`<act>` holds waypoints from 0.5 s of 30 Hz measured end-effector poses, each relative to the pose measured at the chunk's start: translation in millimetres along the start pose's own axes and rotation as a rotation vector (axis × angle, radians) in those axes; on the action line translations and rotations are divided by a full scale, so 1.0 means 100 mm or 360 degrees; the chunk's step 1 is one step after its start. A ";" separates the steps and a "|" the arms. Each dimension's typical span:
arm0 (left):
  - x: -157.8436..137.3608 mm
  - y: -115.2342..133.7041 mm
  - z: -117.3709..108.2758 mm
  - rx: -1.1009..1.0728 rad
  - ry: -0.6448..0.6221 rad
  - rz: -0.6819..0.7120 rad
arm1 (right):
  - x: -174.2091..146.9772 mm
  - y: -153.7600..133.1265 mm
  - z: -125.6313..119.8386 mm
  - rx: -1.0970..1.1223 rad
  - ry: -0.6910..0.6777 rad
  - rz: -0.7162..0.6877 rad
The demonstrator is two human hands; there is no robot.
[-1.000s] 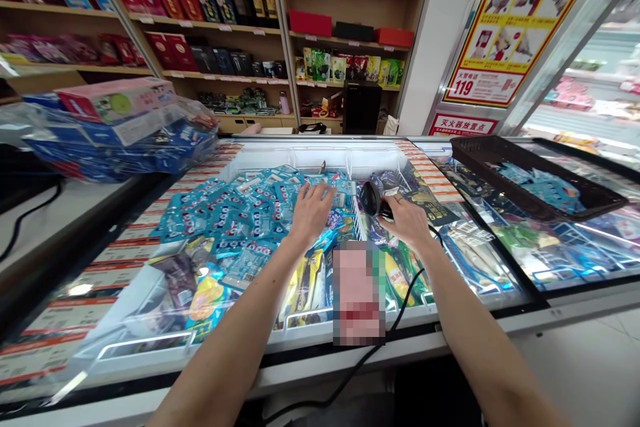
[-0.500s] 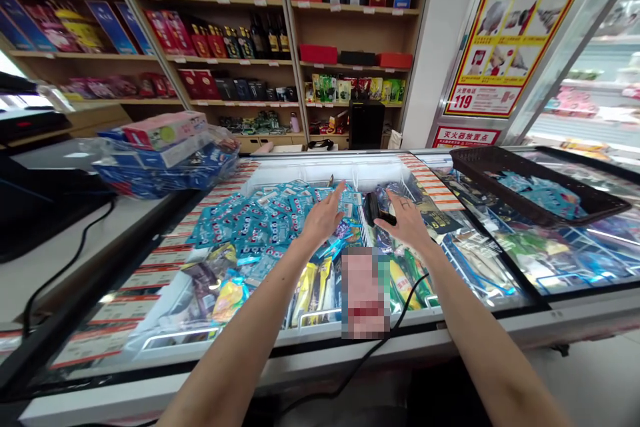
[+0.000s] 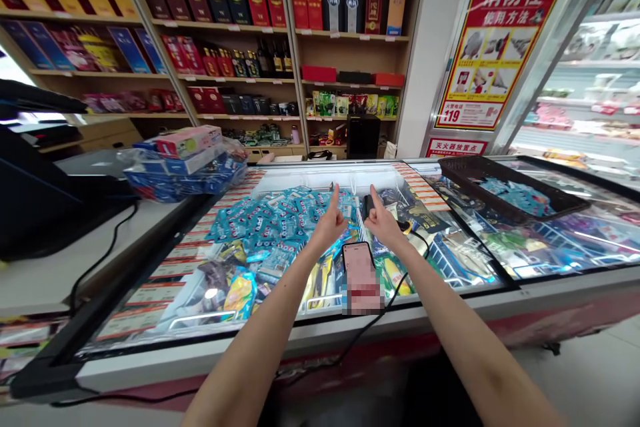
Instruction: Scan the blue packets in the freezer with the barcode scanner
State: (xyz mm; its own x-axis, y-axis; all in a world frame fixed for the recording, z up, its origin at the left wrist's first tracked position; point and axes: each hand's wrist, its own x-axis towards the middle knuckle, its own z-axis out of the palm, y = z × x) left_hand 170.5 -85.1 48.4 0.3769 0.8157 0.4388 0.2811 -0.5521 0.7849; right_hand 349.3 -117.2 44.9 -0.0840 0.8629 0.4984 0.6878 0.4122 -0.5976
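Observation:
My left hand (image 3: 331, 223) hovers over the glass top of a chest freezer (image 3: 225, 340), index finger pointing forward and the other fingers curled in. Beside it my right hand (image 3: 384, 223) makes the same pointing shape. Neither holds anything. Partly hidden behind my right hand is a black handheld scanner (image 3: 367, 205) on the glass; its black cable (image 3: 425, 250) loops toward the front edge. Nearer to me a phone (image 3: 359, 263) lies with its screen lit, partly pixelated. Many teal sachets (image 3: 280, 220) are spread by my left hand. Whether the fingertips touch the glass I cannot tell.
Wrapped ice creams (image 3: 240, 293) show through the glass. At the right stands a dark tray (image 3: 565, 203) with teal sachets. Boxes in plastic (image 3: 185, 163) sit on the left counter. Shelves of boxed bottles (image 3: 220, 80) line the back wall.
Both hands had fingers spread out; now each has curled all but the index finger. My right hand has moved left, nearer the other. The head view has tilted up slightly.

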 end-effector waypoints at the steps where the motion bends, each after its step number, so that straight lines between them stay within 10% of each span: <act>1: -0.01 -0.02 -0.01 -0.0084 -0.0026 -0.0088 | 0.01 0.01 0.01 0.0089 -0.0006 0.0053; 5: -0.07 0.05 -0.08 -0.0598 -0.0015 -0.0395 | 0.03 -0.07 -0.04 0.0593 -0.0081 0.0218; 15: -0.24 0.64 -0.47 -0.2137 -0.0564 -0.0550 | 0.04 -0.53 -0.47 0.2304 -0.1047 0.0351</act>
State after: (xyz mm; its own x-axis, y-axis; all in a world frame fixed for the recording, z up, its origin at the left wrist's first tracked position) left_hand 138.0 -132.1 108.5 0.7157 0.6773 0.1704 -0.5550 0.4035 0.7274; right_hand 346.3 -149.7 107.8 -0.6240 0.7524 0.2110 -0.4686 -0.1442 -0.8715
